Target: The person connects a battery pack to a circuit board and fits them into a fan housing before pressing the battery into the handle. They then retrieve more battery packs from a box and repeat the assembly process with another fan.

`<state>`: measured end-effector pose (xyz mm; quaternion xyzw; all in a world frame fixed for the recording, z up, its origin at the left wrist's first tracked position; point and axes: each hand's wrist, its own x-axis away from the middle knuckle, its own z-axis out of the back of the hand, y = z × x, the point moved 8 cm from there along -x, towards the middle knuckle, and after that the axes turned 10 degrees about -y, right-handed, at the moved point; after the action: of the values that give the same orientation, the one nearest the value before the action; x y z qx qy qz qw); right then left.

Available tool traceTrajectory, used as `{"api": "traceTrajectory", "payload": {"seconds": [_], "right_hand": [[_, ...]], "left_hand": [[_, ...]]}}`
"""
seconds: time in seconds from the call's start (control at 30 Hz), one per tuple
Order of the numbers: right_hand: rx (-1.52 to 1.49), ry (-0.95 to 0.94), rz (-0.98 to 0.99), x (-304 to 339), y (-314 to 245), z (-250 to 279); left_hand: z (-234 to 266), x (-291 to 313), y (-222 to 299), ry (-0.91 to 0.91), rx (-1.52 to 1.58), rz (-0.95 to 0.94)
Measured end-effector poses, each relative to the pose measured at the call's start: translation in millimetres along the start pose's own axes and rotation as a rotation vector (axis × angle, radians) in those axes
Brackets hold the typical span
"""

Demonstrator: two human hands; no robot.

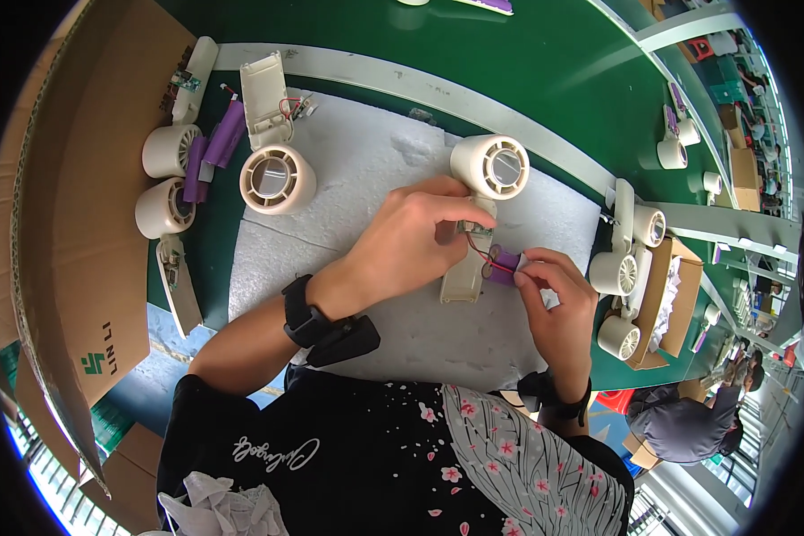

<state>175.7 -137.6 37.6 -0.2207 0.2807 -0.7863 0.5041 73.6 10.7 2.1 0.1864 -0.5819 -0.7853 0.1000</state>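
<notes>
A cream handheld fan (470, 161) lies on the white foam sheet with its round head pointing away from me and its handle open. My left hand (411, 234) grips the handle just below the head, thumb and fingers closed at the small green circuit board (475, 234). Red wires run from the board area to a purple battery (502, 265) beside the open handle shell (460, 282). My right hand (558, 299) pinches the battery's right end between thumb and fingers. Part of the battery is hidden behind those fingers.
Another opened fan (275, 181) stands on the foam sheet (348, 134) at the left. More fan parts and purple batteries (226, 134) lie beside a tall cardboard box (89, 205). On the right, several fans (614, 273) are next to a small carton (665, 313). A person (688, 424) works behind.
</notes>
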Motion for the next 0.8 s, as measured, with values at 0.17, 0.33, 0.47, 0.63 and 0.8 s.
{"api": "traceTrajectory", "payload": {"seconds": [0.17, 0.33, 0.47, 0.63, 0.8], "right_hand": [[0.018, -0.015, 0.020, -4, 15, 7], [-0.501, 0.579, -0.117, 31, 82, 97], [-0.700, 0.373, 0.031, 18, 52, 74], [0.093, -0.110, 0.177, -20, -5, -6], [-0.099, -0.381, 0.118, -18, 7, -20]], "left_hand": [[-1, -1, -2, -0.021, 0.020, 0.029], [1, 0, -2, -0.022, 0.021, 0.035], [1, -2, -1, -0.053, -0.016, 0.040], [5, 0, -2, -0.062, -0.095, 0.023], [4, -2, 2, -0.035, -0.080, -0.016]]}}
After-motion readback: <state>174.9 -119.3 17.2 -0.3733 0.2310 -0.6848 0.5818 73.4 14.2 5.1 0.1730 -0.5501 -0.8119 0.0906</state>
